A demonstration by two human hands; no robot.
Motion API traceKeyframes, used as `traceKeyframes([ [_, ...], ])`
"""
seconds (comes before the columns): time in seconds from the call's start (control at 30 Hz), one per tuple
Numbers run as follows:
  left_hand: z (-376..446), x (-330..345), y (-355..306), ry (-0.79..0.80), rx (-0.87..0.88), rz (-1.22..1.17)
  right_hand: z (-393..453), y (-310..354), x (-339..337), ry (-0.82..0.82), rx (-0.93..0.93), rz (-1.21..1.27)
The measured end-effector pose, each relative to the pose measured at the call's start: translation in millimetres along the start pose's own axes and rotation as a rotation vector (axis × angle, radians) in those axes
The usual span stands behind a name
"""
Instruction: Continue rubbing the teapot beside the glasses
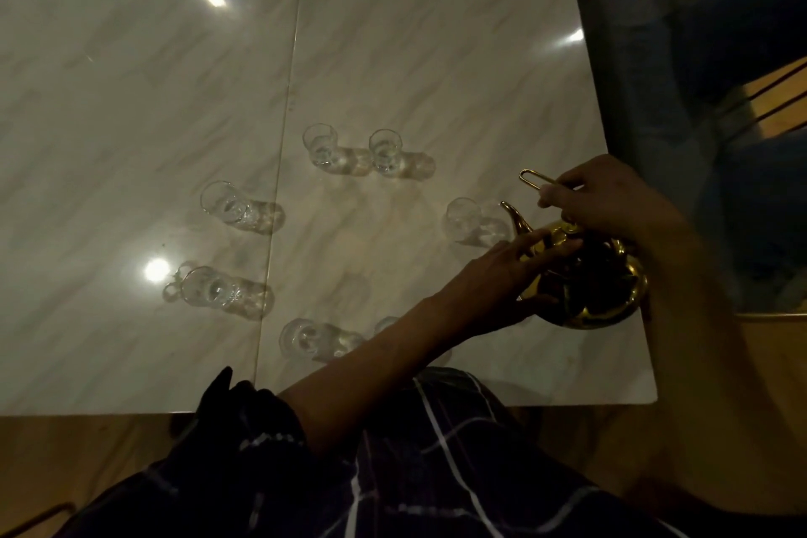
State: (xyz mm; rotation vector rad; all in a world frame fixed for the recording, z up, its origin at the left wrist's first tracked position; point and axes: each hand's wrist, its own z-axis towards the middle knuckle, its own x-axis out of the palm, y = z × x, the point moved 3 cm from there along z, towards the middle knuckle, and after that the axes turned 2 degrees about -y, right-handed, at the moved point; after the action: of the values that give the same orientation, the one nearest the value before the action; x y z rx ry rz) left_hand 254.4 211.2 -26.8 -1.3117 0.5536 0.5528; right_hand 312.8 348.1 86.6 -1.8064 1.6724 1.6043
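Two hands steady our teapot [589, 288]: right hand [611, 201] pinches its handle [530, 179], left hand [502, 280] lies flat-fingered against its side, beside a glass [467, 221]

We list: teapot [598, 288], shiny gold, with a gold wire handle [535, 181]; glasses [321, 144], clear and colourless; table [393, 35], cream marble pattern with grey diagonal veins; garment [436, 472], dark navy with white checked lines; floor [87, 450], warm brown wood.

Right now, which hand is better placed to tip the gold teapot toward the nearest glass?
Probably the right hand: it grips the handle above the teapot. The left hand only touches its side, while the glass sits by the spout.
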Motion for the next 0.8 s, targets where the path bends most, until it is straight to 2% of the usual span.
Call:
traceKeyframes([
  [0.47, -0.8, -3.9, -17.3, -0.015, 0.017, 0.008, -18.3, 7.1, -13.7, 0.043, -0.007, -0.032],
  [0.8, -1.7, -5.9, -23.4, -0.037, 0.029, 0.017, -29.8, 15.6, -23.6, 0.008, -0.028, -0.083],
])
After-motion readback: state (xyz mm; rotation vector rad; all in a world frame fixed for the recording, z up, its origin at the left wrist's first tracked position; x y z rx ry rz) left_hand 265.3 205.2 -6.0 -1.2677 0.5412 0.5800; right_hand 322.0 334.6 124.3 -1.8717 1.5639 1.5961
